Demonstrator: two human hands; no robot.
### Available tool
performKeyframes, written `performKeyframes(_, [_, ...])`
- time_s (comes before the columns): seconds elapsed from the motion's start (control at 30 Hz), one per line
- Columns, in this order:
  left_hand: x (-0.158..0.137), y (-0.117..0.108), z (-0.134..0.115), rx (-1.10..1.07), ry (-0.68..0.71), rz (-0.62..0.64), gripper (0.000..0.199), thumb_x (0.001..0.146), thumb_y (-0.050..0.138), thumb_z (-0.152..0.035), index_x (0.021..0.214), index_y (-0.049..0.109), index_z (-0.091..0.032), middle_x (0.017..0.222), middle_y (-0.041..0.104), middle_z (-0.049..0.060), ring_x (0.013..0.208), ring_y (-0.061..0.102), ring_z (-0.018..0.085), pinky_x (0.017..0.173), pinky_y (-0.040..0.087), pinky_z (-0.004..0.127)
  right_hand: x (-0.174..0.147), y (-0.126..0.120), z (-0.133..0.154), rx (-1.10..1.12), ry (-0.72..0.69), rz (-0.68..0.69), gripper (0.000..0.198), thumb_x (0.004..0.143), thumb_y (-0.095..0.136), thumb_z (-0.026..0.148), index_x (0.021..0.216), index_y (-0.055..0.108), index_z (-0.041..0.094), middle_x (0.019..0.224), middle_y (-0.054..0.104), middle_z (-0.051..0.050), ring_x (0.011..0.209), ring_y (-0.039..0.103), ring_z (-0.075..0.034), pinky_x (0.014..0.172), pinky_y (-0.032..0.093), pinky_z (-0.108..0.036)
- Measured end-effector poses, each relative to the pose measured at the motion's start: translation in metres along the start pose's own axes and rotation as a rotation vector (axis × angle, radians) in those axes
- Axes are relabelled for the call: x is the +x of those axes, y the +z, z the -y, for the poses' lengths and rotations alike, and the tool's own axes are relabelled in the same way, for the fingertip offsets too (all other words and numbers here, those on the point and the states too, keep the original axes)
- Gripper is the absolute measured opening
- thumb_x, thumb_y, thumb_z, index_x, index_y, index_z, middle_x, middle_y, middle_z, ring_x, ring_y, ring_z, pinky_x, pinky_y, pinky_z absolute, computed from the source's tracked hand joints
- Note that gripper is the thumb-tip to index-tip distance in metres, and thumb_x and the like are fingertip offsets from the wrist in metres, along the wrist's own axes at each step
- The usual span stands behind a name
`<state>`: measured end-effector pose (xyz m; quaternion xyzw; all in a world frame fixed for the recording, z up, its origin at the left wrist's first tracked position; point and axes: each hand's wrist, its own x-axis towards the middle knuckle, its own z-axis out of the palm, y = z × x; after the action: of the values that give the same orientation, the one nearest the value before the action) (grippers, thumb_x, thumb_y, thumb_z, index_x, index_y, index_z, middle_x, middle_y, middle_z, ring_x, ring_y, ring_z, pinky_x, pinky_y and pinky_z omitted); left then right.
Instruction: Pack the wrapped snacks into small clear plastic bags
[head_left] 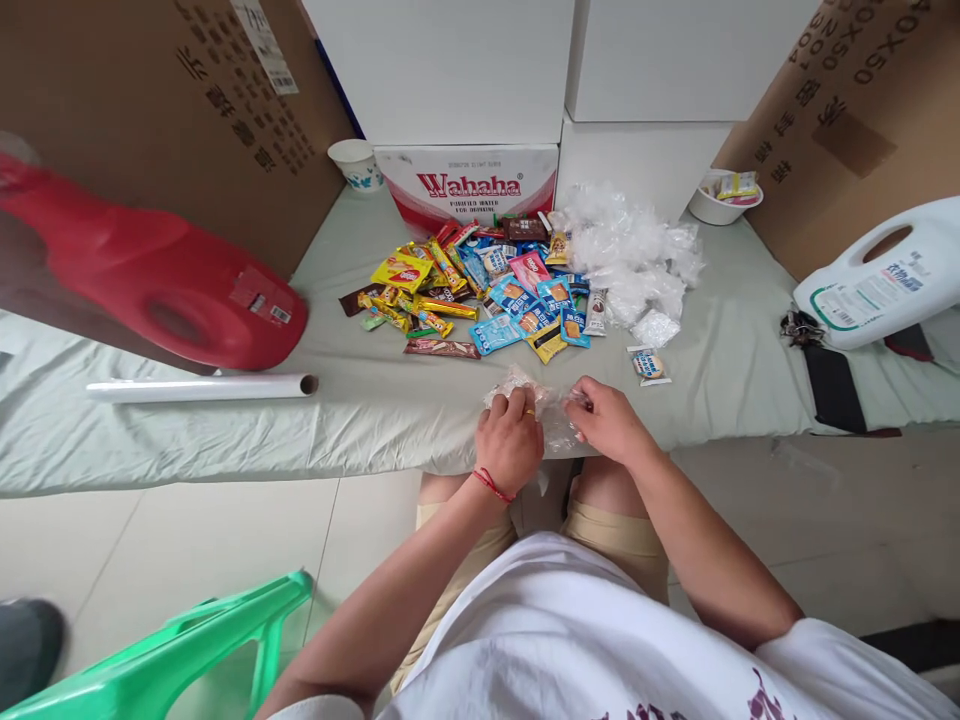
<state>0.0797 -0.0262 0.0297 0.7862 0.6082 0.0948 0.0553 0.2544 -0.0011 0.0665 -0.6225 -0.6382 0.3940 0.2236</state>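
Observation:
Close to the table's front edge, my left hand point(510, 435) is closed over a crumpled piece of clear plastic wrap point(559, 428); what lies inside the wrap under my fingers cannot be made out. My right hand point(606, 418) pinches the right end of the same wrap, with fingers and thumb pressed together. Beyond both hands spreads a pile of small packaged snacks point(517, 308) in yellow, blue, pink and brown wrappers. A heap of crumpled clear plastic point(637, 250) adjoins it on the right. One blue-and-white snack packet point(649, 366) lies apart, near my right hand.
Behind the snacks stand a Wahaha water carton point(472, 180) and white boxes point(450, 70). On the left are a red jug point(180, 270), a white roll point(202, 388) and a paper cup point(352, 165). Rightward sit a bowl point(705, 208), a white detergent bottle point(885, 280) and a black phone-like object point(834, 388).

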Motion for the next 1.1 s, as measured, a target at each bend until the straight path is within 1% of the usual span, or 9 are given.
performKeyframes(0.1, [-0.001,0.0,0.0,-0.012,0.051,0.021,0.042,0.093,0.052,-0.02,0.133,0.064,-0.017,0.134,0.062,0.018,0.115,0.058,0.034,0.093,0.048,0.049,0.028,0.021,0.022,0.177,0.027,0.001,0.018,0.093,0.057,0.04,0.087,0.058,0.024,0.055,0.058,0.005,0.05,0.055,-0.016,0.057,0.043,-0.027])
performKeyframes(0.23, [-0.005,-0.005,0.015,-0.212,0.091,-0.009,0.038,0.086,0.053,-0.012,0.117,0.072,-0.018,0.133,0.064,0.016,0.118,0.061,0.031,0.101,0.049,0.046,0.064,0.051,0.027,0.118,0.015,-0.084,0.015,0.09,0.057,0.034,0.082,0.061,0.022,0.063,0.065,0.0,0.06,0.062,-0.017,0.062,0.047,-0.027])
performKeyframes(0.37, [-0.002,-0.006,0.044,-0.414,-0.308,-0.235,0.046,0.089,0.041,-0.008,0.12,0.072,-0.019,0.13,0.067,0.013,0.127,0.058,0.026,0.111,0.046,0.044,0.071,0.061,0.013,0.199,0.031,-0.094,0.016,0.089,0.054,0.034,0.087,0.064,0.021,0.065,0.065,0.001,0.063,0.064,-0.017,0.061,0.049,-0.026])
performKeyframes(0.47, [0.01,-0.003,0.047,-0.426,-0.541,-0.199,0.031,0.098,0.047,-0.025,0.11,0.075,-0.019,0.137,0.064,0.016,0.137,0.052,0.034,0.114,0.042,0.054,0.063,0.059,0.007,0.361,0.077,-0.079,0.019,0.089,0.051,0.037,0.093,0.063,0.022,0.066,0.063,0.002,0.059,0.062,-0.016,0.057,0.049,-0.025])
performKeyframes(0.6, [0.021,-0.001,0.021,-0.646,-0.36,-0.102,0.025,0.092,0.062,-0.032,0.112,0.07,-0.018,0.121,0.07,0.014,0.122,0.063,0.031,0.104,0.052,0.046,0.046,0.049,0.012,0.471,0.084,-0.111,0.025,0.087,0.056,0.046,0.095,0.062,0.023,0.068,0.06,0.003,0.061,0.06,-0.016,0.061,0.051,-0.027])
performKeyframes(0.67, [0.019,0.001,0.005,-0.73,-0.295,-0.168,0.033,0.091,0.062,-0.027,0.122,0.065,-0.017,0.119,0.069,0.014,0.116,0.066,0.029,0.099,0.055,0.043,0.033,0.039,0.015,0.581,0.1,-0.122,0.036,0.087,0.059,0.058,0.095,0.061,0.023,0.072,0.061,0.002,0.066,0.062,-0.017,0.064,0.053,-0.029])
performKeyframes(0.8, [0.002,0.013,-0.02,-0.592,-0.026,-0.304,0.042,0.094,0.049,-0.012,0.134,0.06,-0.018,0.14,0.064,0.018,0.137,0.057,0.029,0.114,0.048,0.05,-0.002,0.019,0.01,0.81,0.166,-0.056,0.054,0.079,0.066,0.076,0.089,0.061,0.023,0.088,0.067,-0.002,0.081,0.064,-0.018,0.071,0.056,-0.031])
performKeyframes(0.97, [-0.019,0.037,-0.04,-0.434,0.394,-0.227,0.05,0.092,0.047,-0.007,0.139,0.062,-0.017,0.153,0.058,0.015,0.153,0.041,0.031,0.126,0.034,0.059,-0.023,0.012,-0.025,0.886,0.315,-0.121,0.056,0.065,0.085,0.067,0.085,0.06,0.021,0.089,0.068,-0.002,0.084,0.063,-0.018,0.07,0.052,-0.028])
performKeyframes(1.1, [-0.024,0.039,-0.045,-0.475,0.615,-0.102,0.043,0.083,0.056,-0.008,0.121,0.074,-0.018,0.15,0.061,0.012,0.162,0.019,0.036,0.13,0.02,0.066,-0.022,0.015,-0.051,0.86,0.308,-0.208,0.059,0.065,0.087,0.058,0.105,0.06,0.023,0.09,0.069,-0.001,0.084,0.065,-0.02,0.072,0.053,-0.031])
